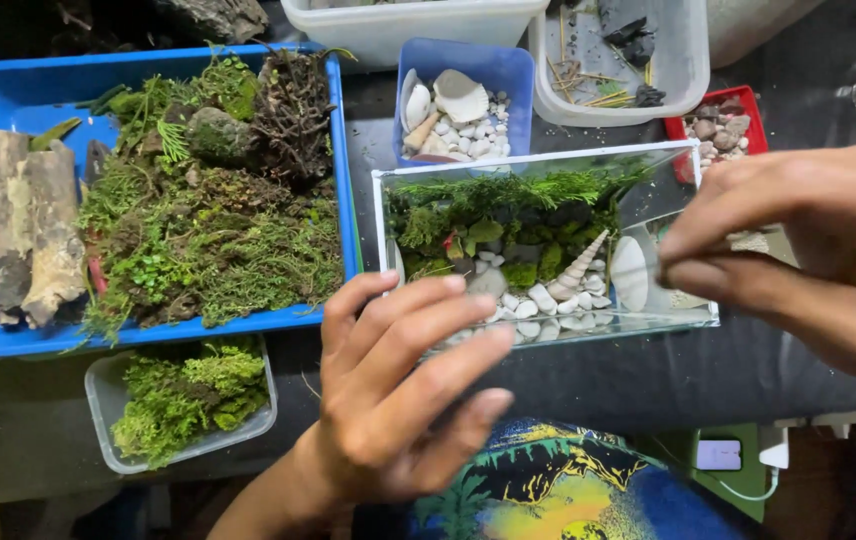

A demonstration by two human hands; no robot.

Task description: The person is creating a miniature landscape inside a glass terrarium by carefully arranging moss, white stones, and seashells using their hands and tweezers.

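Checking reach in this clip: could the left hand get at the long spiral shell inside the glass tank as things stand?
Probably yes. The left hand rests at the glass tank near edge, the top looks open, and the spiral shell lies uncovered on white pebbles.

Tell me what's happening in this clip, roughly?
A person is working over a small glass tank holding moss, white pebbles and a spiral shell. The left hand rests at the tank's near-left corner, fingers spread. The right hand pinches a thin tool beside a flat white shell inside. A blue tray of moss and bark sits to the left.
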